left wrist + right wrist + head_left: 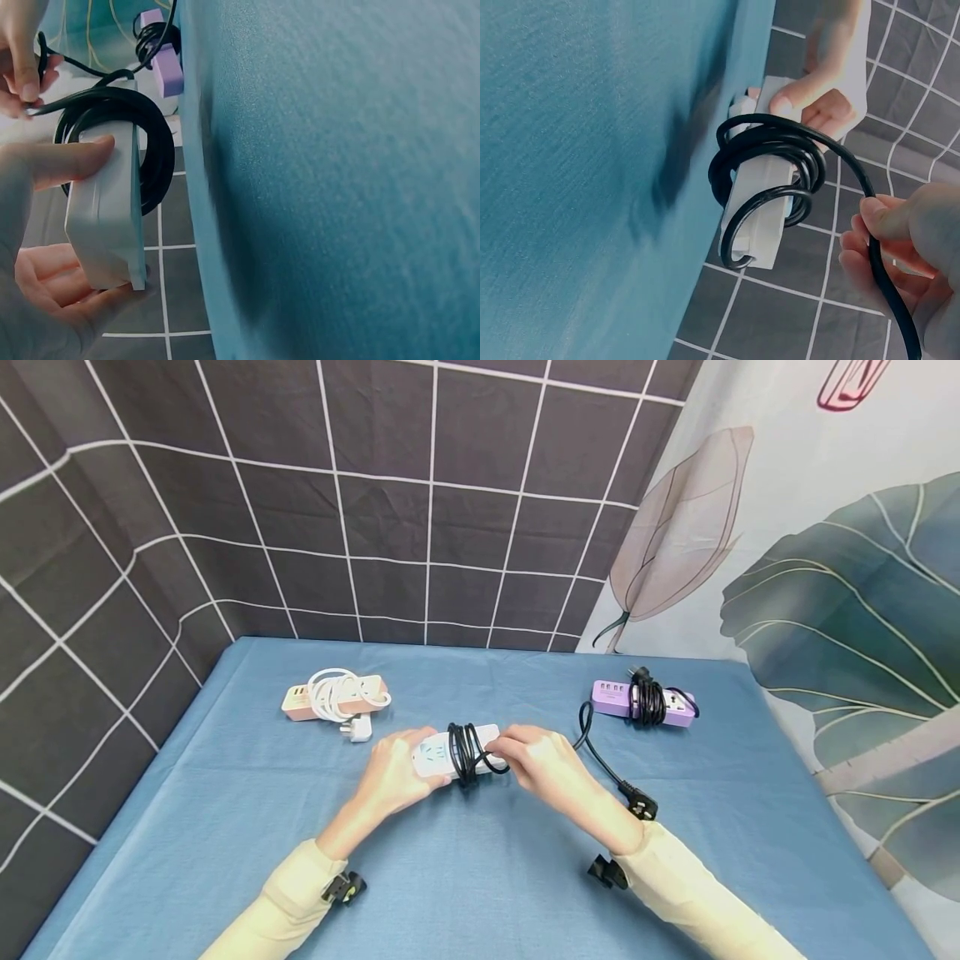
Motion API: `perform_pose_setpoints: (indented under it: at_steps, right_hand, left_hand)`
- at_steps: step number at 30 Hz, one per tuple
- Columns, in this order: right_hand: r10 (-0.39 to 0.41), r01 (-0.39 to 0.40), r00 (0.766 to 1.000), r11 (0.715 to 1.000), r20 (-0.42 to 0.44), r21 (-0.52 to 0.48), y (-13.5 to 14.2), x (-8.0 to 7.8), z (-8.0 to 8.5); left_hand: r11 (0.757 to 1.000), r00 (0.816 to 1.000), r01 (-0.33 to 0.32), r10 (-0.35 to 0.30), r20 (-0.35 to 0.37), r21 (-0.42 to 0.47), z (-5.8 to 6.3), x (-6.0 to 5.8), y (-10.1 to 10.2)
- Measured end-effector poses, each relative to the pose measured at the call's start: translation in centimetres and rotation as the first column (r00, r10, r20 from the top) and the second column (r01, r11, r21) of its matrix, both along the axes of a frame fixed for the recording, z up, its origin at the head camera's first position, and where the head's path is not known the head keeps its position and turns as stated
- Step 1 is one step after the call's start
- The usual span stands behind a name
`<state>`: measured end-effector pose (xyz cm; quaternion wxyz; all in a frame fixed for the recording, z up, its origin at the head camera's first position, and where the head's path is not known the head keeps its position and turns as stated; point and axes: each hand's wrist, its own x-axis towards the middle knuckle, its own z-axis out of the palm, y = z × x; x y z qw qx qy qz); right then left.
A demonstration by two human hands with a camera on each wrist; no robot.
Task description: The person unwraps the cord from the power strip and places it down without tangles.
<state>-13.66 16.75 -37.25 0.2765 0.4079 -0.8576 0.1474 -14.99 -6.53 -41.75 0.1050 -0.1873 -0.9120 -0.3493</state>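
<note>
A white power strip is held above the blue cloth, its black cord looped several times round its middle. My left hand grips the strip's left end, thumb on one side and fingers on the other, as the left wrist view shows. At the strip's right end my right hand pinches the cord between thumb and fingers. From there the loose cord runs behind the right forearm, bends near the purple strip and ends in a black plug lying by the right sleeve.
At the back left lies a peach and white power strip with a white cord coiled round it and a white plug. A purple power strip, wound with black cord, lies back right. Dark gridded cloth hangs behind the table.
</note>
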Motion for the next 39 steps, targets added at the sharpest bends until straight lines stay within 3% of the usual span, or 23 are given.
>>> perform_pose_setpoints:
  at_steps: [7, 18, 34, 39]
  right_hand:
    - [0.024, -0.024, 0.998, 1.000, -0.049, -0.009, 0.8, 0.7, -0.4]
    - [-0.039, 0.040, 0.997, 0.999, -0.064, 0.014, 2.5, 1.6, -0.6]
    - [-0.104, 0.104, 0.994, 0.995, 0.041, -0.002, 4.8, 0.9, -1.7]
    - [-0.165, 0.165, 0.984, 0.986, 0.061, -0.002, 5.4, 0.3, -2.2]
  left_hand:
    - [1.000, 0.999, -0.012, 0.013, -0.039, 0.012, -0.2, -0.1, 0.0]
    - [1.000, 0.999, -0.010, 0.011, -0.051, 0.029, -0.1, -0.2, -0.2]
    - [0.999, 0.997, -0.026, 0.028, -0.069, 0.033, 0.6, -0.2, -0.4]
    - [0.999, 0.997, -0.025, 0.027, -0.069, 0.026, 0.9, 0.0, -0.3]
